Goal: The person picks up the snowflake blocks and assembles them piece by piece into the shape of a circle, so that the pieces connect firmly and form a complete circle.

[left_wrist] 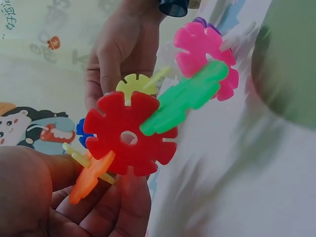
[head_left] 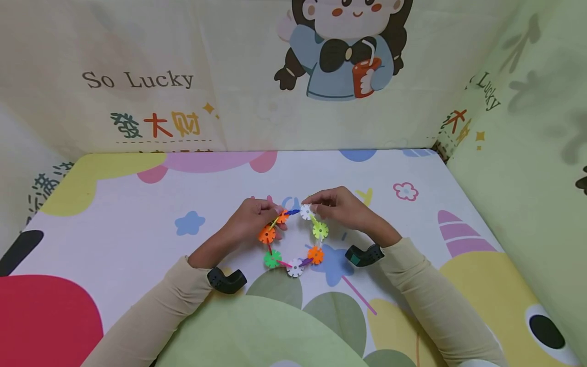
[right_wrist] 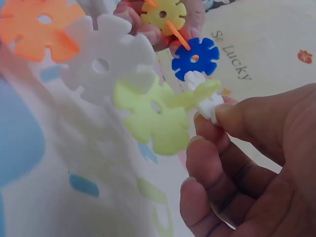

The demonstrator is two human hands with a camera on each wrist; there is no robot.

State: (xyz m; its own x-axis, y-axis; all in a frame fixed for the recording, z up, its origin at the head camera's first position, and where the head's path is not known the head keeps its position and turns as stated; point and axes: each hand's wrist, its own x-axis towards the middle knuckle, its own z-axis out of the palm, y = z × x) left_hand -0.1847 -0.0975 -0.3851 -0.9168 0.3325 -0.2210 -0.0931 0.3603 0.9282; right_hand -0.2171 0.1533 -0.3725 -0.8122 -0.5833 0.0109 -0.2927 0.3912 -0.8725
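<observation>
Slotted plastic flower discs are joined edge to edge in a ring, held up over the table between both hands. My left hand [head_left: 251,220] pinches an orange disc [left_wrist: 90,178] at the ring's upper left; a red disc [left_wrist: 106,118] and a green disc [left_wrist: 190,98] follow from there. With thumb and fingers, my right hand [head_left: 346,208] pinches a white disc [right_wrist: 211,107] at the upper right. A blue disc [right_wrist: 183,63] spans between the two held parts. Below the right hand hang a yellow-green disc [head_left: 323,234], a clear whitish disc [right_wrist: 126,49] and another orange disc [head_left: 314,251].
A printed cloth [head_left: 206,316] with coloured shapes covers the table. Patterned fabric walls [head_left: 238,76] stand behind and at the sides. Each wrist wears a black camera, one on the left [head_left: 227,281] and one on the right [head_left: 364,256]. A black object [head_left: 20,252] lies at the left edge.
</observation>
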